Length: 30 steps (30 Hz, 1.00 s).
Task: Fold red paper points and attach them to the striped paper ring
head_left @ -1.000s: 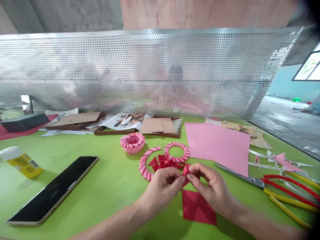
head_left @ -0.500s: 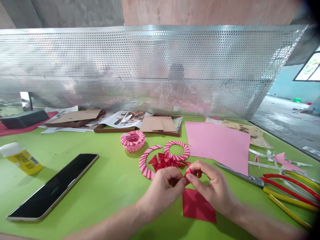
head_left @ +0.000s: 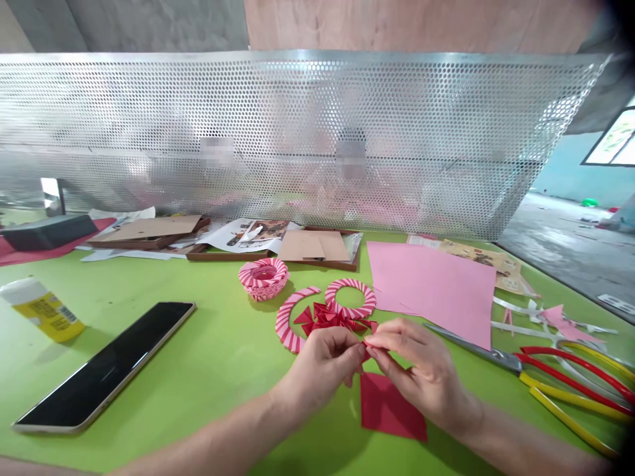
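A small piece of folded red paper [head_left: 366,352], largely hidden by fingertips, is just beyond a flat red paper square [head_left: 389,406]. Smooth green tabletop [head_left: 213,357] stretches between the left hand [head_left: 325,363] and a slim black-screened phone [head_left: 109,367]; metal scissors with red and yellow handles [head_left: 508,360] lie near the right hand [head_left: 424,370]. Both hands pinch the folded paper between thumbs and fingers, nearly meeting.

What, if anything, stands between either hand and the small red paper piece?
Nothing visible does: the left hand and right hand both pinch the small red paper piece, hiding much of it. The red sheet lies nearer the camera, the folded red pieces beyond; neither intervenes.
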Tool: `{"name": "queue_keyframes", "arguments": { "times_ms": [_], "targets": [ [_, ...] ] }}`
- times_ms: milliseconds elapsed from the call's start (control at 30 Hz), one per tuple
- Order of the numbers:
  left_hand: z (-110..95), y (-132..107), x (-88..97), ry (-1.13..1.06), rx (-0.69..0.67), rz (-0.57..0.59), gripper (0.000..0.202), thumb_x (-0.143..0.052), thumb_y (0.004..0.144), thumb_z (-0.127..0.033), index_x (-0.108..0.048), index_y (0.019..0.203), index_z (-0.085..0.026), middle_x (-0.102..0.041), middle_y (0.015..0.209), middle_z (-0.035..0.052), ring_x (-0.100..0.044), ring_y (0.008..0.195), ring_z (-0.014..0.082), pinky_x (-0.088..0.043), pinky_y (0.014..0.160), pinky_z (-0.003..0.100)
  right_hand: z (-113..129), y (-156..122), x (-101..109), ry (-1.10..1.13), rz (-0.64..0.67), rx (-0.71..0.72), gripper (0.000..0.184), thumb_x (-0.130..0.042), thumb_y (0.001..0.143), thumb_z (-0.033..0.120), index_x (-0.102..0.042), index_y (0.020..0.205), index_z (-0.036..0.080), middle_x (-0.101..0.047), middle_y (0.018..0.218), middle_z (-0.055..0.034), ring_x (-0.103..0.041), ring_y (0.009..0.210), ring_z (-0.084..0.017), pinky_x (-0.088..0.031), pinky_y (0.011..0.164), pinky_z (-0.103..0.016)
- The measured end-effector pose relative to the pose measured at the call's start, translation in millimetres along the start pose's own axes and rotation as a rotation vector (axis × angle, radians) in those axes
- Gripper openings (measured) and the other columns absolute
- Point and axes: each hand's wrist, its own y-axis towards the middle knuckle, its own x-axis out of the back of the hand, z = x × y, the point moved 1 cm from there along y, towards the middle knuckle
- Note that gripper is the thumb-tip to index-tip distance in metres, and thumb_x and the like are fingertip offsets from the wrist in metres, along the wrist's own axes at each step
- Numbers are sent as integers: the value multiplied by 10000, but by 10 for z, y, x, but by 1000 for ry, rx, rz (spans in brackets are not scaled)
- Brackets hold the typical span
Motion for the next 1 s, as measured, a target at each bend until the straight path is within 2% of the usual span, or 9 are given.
{"name": "queue_keyframes", "arguments": {
  "times_ms": [133, 300, 533, 767, 867, 1000],
  "targets": [
    [-9, 7, 8, -127, 8, 3, 235, -548, 719, -311, -567, 593, -114, -509, 495, -11, -430, 457, 88, -337, 473, 213, 4, -13, 14, -107, 16, 91, 321, -537, 775, 98, -568, 1045, 268, -583, 875, -54, -538, 783, -181, -425, 661, -318],
    [-45, 4, 25, -274, 13, 1, 184, -553, 730, -240, -560, 604, -107, -543, 542, 14, -452, 483, 90, -357, 494, 224, -22, -7, 27, -132, 17, 125, 441, -493, 802, 90, -467, 1186, 307, -559, 981, -66, -533, 858, -189, -431, 689, -325],
    [-31, -7, 28, -322, -1, 8, 201, -512, 769, -226, -623, 655, -104, -550, 572, 18, -473, 518, 97, -382, 533, 235, -97, -33, 37, -188, 31, 153, 395, -475, 810, 102, -496, 1171, 262, -559, 1018, -82, -524, 916, -205, -434, 735, -343],
    [-41, 2, 25, -158, -64, 28, 146, -593, 722, -246, -615, 713, -102, -561, 606, 8, -453, 499, 81, -371, 511, 219, -87, -27, 57, -145, 58, 163, 368, -474, 805, 92, -523, 1143, 231, -530, 1031, -85, -516, 901, -201, -432, 742, -347],
    [-37, 0, 18, -43, -96, -25, 122, -579, 729, -217, -617, 737, -102, -558, 600, 9, -452, 502, 87, -373, 495, 217, -75, -6, 62, -20, 42, 107, 368, -468, 799, 68, -523, 1125, 229, -510, 1027, -73, -499, 931, -190, -430, 767, -322],
    [-52, -15, 14, 179, -274, -131, 105, -561, 740, -183, -642, 730, -117, -592, 659, 41, -512, 600, 130, -416, 543, 233, -74, 13, 67, 148, 0, -18, 338, -488, 793, 100, -495, 1116, 201, -512, 986, -65, -502, 901, -178, -428, 760, -299]
  ]
}}
